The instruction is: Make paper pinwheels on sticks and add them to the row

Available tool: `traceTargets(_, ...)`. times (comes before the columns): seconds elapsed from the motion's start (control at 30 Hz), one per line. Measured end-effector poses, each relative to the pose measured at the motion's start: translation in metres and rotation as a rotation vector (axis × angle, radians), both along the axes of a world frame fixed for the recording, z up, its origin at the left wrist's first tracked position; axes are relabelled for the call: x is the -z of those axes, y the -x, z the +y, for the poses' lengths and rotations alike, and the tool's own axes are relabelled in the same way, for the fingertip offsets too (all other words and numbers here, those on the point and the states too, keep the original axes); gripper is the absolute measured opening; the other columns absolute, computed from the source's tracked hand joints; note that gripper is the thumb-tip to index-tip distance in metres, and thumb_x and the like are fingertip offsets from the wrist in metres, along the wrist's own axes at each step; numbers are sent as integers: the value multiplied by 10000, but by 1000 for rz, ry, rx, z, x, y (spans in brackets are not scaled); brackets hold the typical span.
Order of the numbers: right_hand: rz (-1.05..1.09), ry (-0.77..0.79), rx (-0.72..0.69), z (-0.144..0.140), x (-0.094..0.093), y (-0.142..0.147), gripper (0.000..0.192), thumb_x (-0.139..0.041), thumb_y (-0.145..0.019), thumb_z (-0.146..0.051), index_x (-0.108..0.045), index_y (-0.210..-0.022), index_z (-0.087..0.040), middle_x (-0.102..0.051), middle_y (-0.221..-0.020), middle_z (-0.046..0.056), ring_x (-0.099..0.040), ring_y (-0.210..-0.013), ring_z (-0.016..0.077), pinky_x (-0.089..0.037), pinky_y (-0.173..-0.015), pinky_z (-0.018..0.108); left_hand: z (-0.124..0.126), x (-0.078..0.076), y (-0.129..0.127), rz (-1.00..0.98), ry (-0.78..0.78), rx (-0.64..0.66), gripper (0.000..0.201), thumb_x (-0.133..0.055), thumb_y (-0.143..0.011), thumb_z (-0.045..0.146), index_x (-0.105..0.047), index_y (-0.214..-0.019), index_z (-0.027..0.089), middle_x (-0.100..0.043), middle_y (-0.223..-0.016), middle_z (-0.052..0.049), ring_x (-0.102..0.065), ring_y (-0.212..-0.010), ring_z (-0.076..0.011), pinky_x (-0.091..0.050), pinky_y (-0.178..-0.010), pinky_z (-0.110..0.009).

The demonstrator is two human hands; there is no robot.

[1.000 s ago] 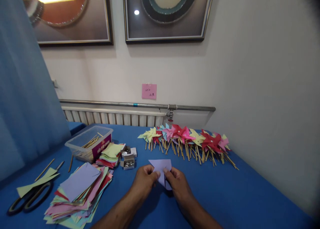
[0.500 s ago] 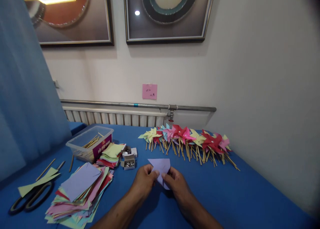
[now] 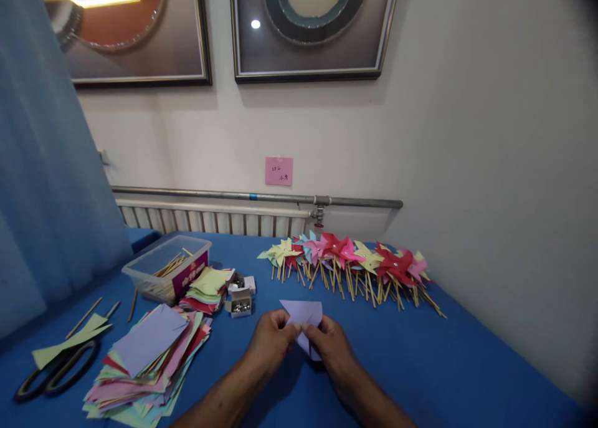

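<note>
While both hands meet over the blue desk [image 3: 420, 366]:
left hand [image 3: 271, 341]: grip pinching lilac folded paper square [image 3: 303, 313]
right hand [image 3: 329, 347]: grip pinching the same paper
behind: row of paper pinwheels on wooden sticks [image 3: 350, 266]

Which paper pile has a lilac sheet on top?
The near pile, beside the scissors: a lilac sheet tops it. The far pile by the tub has green on top.

Handwriting on the pink wall note [image 3: 279, 171] is too small to read

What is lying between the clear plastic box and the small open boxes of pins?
In the head view, a small stack of coloured paper lies between the plastic box and the pin boxes.
</note>
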State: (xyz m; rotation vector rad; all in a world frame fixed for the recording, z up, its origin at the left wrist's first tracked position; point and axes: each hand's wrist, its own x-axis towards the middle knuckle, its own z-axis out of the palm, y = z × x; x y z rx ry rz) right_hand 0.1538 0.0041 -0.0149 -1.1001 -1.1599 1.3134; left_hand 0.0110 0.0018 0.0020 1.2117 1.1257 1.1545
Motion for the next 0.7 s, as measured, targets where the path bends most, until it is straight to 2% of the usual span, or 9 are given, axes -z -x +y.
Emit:
traceTargets(0.13,-49,-21,11,4,5,0,428,-770,-627,-453,-734,-899,-124,-696,-668,34,-558,-549,151,-405,-510,250,2,0,0,-52,28,-6,312,-735,-579,395,-504,-527,193,-503,-449,26,-396,-421,-87,-264,-468,-239)
traceTargets(0.23,-46,-39,-38,4,7,1,464,-779,-634,-516,-730,-886,-130,-707,-688,46,-577,-574,161,-420,-530,257,2,-3,1,-116,67,-1,312,-755,-538,366,-495,-519,195,-499,-444,29,-389,-412,-83,-269,-461,-238)
traceTargets(0.43,3,-50,-102,-1,0,2,481,-744,-700,-613,-667,-864,-168,-697,-721,36,-592,-587,155,-450,-559,265,1,-8,4,-119,88,-80,283,-750,-543,348,-513,-538,192,-520,-438,21,-410,-405,-93,-284,-452,-234)
traceTargets(0.57,-24,-103,-68,-5,-7,2,485,-705,-755,-601,-609,-997,-191,-670,-714,18,-619,-620,183,-494,-591,299,3,-9,7,-228,95,-130,313,-766,-537,361,-502,-540,193,-539,-469,21,-440,-432,-98,-326,-483,-234)
traceTargets(0.7,-124,-208,-1,-13,-16,2,471,-719,-759,-493,-577,-1106,-207,-696,-948,78,-672,-848,244,-539,-749,366,3,-10,8,-273,105,-174,305,-755,-551,356,-494,-539,199,-518,-479,37,-417,-453,-93,-321,-505,-236)
